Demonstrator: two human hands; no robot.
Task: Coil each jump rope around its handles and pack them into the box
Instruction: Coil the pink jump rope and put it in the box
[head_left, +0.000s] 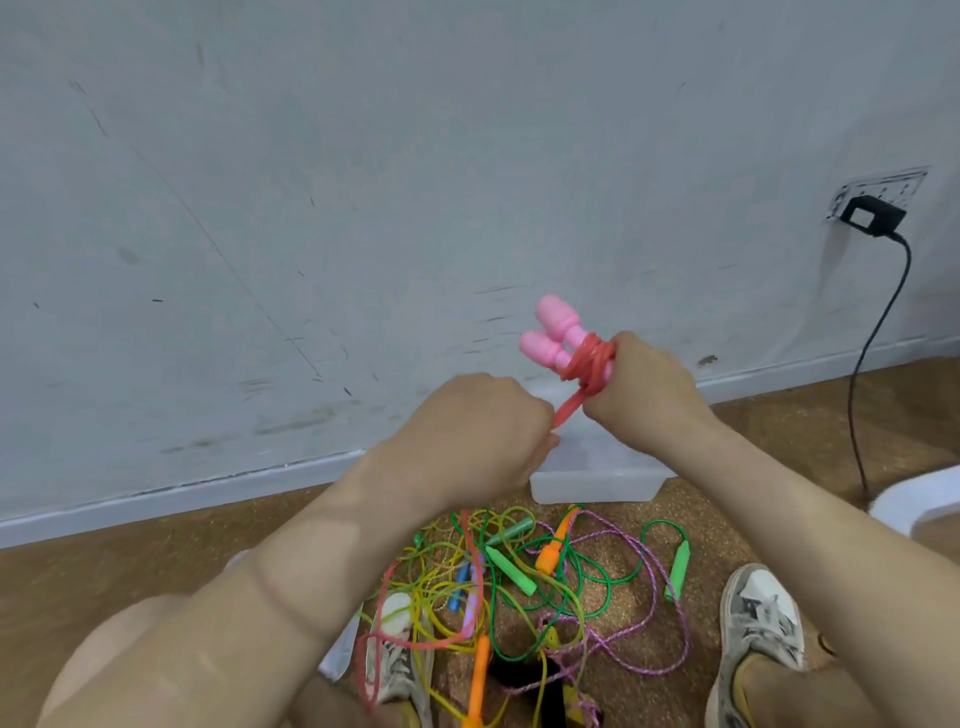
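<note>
Gripping pink handles (551, 332) side by side, right hand (644, 397) curls round them so coils cannot slip; left hand (483, 431) pinches red rope (587, 364) taut for wrapping. Box (597, 480) on floor below, by wall.

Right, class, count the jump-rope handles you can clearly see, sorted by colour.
Pink handles: 2, gripped by the right hand
Green handles: 3
Orange handles: 2
Blue handles: 1
Total: 8

Scuffed grey wall (363, 182), pale skirting board (156, 501), brown floor (104, 571), wall socket (880, 195)
</note>
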